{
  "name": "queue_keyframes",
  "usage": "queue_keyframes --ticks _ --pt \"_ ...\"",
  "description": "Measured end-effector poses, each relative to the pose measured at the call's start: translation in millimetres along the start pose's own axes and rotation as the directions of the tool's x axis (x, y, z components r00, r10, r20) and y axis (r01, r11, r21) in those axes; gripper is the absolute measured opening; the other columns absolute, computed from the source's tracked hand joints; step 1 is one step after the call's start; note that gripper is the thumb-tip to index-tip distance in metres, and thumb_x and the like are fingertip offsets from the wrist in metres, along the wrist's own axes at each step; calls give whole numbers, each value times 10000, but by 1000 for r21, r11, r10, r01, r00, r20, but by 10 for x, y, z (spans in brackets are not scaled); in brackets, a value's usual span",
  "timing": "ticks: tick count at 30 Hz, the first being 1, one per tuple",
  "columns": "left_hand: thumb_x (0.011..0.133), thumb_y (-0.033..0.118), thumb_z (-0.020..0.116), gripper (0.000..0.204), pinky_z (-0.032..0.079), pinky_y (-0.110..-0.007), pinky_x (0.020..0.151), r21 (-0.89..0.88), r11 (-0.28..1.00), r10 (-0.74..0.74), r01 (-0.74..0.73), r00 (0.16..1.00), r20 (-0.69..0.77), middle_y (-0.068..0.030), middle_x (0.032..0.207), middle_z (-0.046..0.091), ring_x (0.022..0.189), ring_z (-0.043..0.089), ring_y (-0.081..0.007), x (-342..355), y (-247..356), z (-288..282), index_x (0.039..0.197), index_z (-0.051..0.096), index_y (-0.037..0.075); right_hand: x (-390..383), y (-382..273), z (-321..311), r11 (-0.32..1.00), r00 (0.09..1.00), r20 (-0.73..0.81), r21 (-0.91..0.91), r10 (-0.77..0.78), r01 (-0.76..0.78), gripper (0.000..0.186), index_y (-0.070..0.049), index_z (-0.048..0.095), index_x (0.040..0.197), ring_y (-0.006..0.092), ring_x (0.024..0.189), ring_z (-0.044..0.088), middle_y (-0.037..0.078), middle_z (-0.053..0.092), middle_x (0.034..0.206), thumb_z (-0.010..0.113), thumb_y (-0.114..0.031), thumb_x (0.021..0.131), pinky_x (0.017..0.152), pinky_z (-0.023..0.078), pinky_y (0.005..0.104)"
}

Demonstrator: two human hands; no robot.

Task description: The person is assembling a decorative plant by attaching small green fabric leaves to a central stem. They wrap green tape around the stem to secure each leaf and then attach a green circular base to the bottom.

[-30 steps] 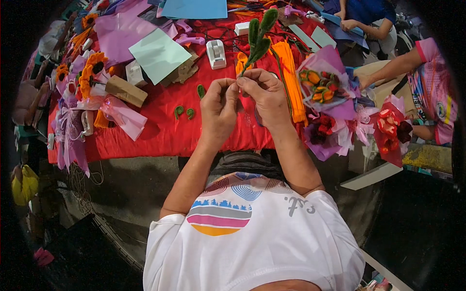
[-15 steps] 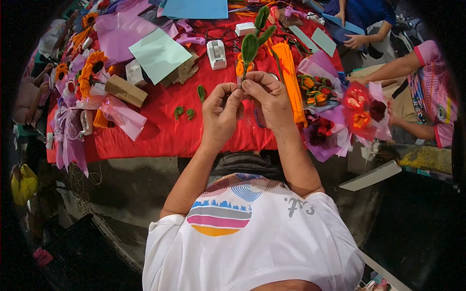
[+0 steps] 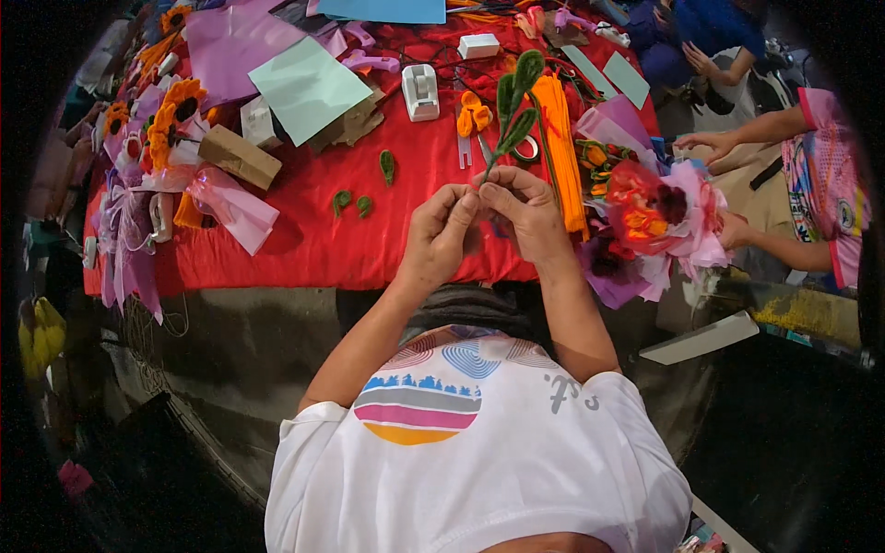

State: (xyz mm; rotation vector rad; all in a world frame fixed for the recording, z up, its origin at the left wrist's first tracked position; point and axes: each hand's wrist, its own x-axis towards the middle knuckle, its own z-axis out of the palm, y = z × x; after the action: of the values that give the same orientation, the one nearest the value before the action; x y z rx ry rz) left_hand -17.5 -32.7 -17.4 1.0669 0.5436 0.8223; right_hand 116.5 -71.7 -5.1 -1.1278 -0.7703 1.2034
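A green fuzzy pipe-cleaner sprig [image 3: 508, 106] with several looped leaves leans up and to the right above the table's near part. Its thin stem runs down between my fingertips. My left hand [image 3: 441, 232] pinches the stem's lower end, and my right hand [image 3: 527, 214] grips it right beside, the two thumbs almost touching. A single green leaf loop [image 3: 387, 167] and two small green curls [image 3: 342, 201] lie on the red cloth left of my hands. Beyond the sprig are an orange pipe-cleaner flower [image 3: 474, 112] and scissors [image 3: 484, 146], partly covered.
Orange pipe cleaners [image 3: 560, 152] lie bundled to the right, near a tape roll [image 3: 526, 149]. A white tape dispenser [image 3: 420, 92] stands farther back. Sunflower bouquets [image 3: 166, 124] and a brown block [image 3: 239, 158] crowd the left. At right, another person's hand [image 3: 735, 230] holds a red-and-pink bouquet [image 3: 678, 207].
My hands have come slightly nearer and to the right. The sprig now leans right, its leaves turned, uncovering the orange flower and scissors. The other person's upper hand has lifted away from the bouquets.
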Motion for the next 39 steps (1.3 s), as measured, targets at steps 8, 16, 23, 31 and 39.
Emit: queue_keyframes --ticks 8,16,23,31,39 --pt "914 233 443 216 305 -182 392 -144 981 -124 130 991 51 33 642 457 459 399 -33 -19 -69 -141 862 522 39 13 110 37 981 995 74 178 70 -82 119 -24 600 926 53 634 511 -9 583 745 563 -86 831 581 400 172" --pt "907 233 450 212 295 -190 414 -140 975 -173 175 985 25 24 639 440 486 378 -44 -58 4 -198 823 507 47 38 103 85 991 999 37 -132 -24 28 169 1 583 973 38 632 488 -11 583 744 574 -83 826 566 397 176" --pt "919 193 430 190 284 -175 415 40 999 -11 17 990 -141 49 631 430 476 351 -10 -47 -68 -154 834 496 37 -5 -30 190 955 998 -14 -291 -64 57 201 14 576 979 33 626 477 -13 572 759 601 -91 809 562 403 176" --pt "911 231 436 206 272 -185 411 -77 989 -128 125 991 -31 46 606 398 474 351 -34 -82 99 -139 812 487 58 -21 -37 203 873 967 -22 -434 -255 221 157 10 581 942 87 741 551 18 581 761 597 -71 808 674 447 218" --pt "888 261 459 227 290 -201 389 -371 870 -263 325 942 208 7 622 429 440 376 -62 -52 187 -229 805 490 53 -12 -24 185 962 985 82 -215 -154 168 63 5 571 857 59 726 531 7 571 767 549 -50 837 631 425 196"
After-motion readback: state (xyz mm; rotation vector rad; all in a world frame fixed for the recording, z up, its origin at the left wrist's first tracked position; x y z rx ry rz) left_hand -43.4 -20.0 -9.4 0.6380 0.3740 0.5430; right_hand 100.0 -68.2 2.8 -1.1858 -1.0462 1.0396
